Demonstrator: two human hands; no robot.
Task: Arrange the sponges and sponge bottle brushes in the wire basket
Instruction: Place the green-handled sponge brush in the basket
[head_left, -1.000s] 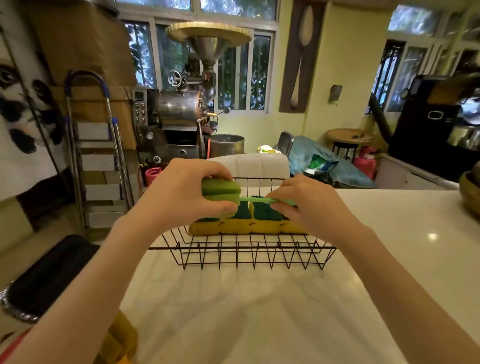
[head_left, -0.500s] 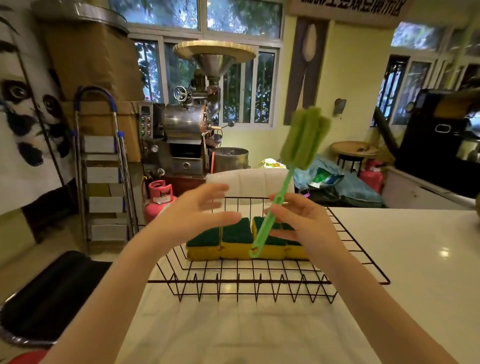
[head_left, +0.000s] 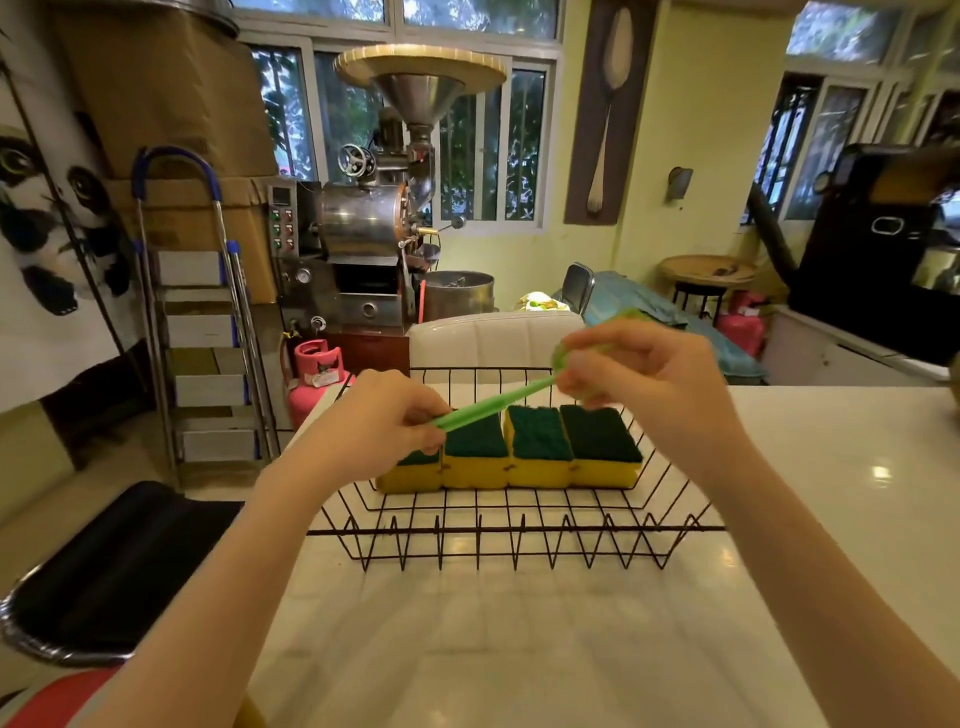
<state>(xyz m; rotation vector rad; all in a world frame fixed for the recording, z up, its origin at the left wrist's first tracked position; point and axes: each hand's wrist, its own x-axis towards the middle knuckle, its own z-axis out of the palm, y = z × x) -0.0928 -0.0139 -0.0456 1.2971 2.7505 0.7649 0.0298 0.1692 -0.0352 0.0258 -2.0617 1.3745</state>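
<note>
Both hands, the left hand (head_left: 382, 421) and right hand (head_left: 636, 371), pinch the bottle brush (head_left: 493, 408) level above 4 sponges (head_left: 537, 447), likely to lay it flat in the wire basket (head_left: 519, 530).

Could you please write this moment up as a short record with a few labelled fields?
Surface: white counter
Basket: black wire basket on the counter
Sponges: four yellow and green sponges in a row inside the basket, green side up
Brush: green bottle brush, handle slanting above the sponges
Left hand: left hand pinches the handle's lower end
Right hand: right hand grips the upper end; brush head mostly hidden
</note>
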